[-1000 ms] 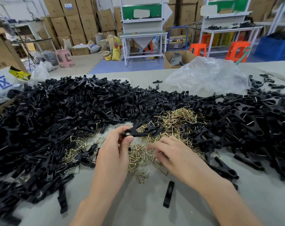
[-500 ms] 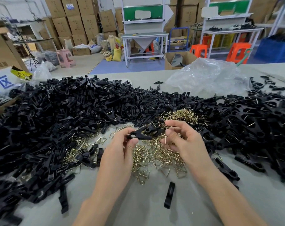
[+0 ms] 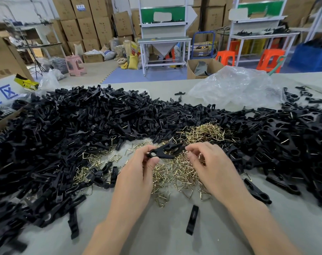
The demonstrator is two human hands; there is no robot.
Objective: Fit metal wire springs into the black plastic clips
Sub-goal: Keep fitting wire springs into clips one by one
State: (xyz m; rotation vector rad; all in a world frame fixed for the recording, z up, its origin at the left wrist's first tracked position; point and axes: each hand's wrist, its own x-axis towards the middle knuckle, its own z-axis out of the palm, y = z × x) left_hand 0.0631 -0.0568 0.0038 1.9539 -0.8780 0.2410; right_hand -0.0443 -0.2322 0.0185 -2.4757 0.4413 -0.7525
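1. Head camera: the left hand (image 3: 138, 173) is raised over the middle of the grey table (image 3: 156, 240) and holds a black clip (image 3: 163, 151) by its round-holed end. The thumb presses from below and the forefinger curls over the top.
2. That clip lies roughly level, its forked end pointing right and away from the person, just above the scattered wire springs (image 3: 202, 133).
3. The right hand (image 3: 211, 166) is just right of the clip, with fingertips (image 3: 190, 149) bent in and close together at the clip's far end. A glint of wire shows under the curled fingers, but I cannot tell whether they pinch a spring or touch the clip.
4. The springs are brass-coloured bent triangles. They are thick in a mound beyond the hands, thinner beneath and between them, and some trail off to the left.
5. A big heap of black clips (image 3: 64, 135) fills the table's left side and runs behind the springs, and a second heap (image 3: 289, 144) fills the right.
6. One loose black piece (image 3: 192, 219) lies alone on bare table between the forearms, nearer the person.
7. A crumpled clear plastic bag (image 3: 239, 87) sits at the far edge of the table, right of centre.
8. Past the table stand stacked cardboard boxes (image 3: 86, 24), white workbenches and orange stools (image 3: 270, 59).
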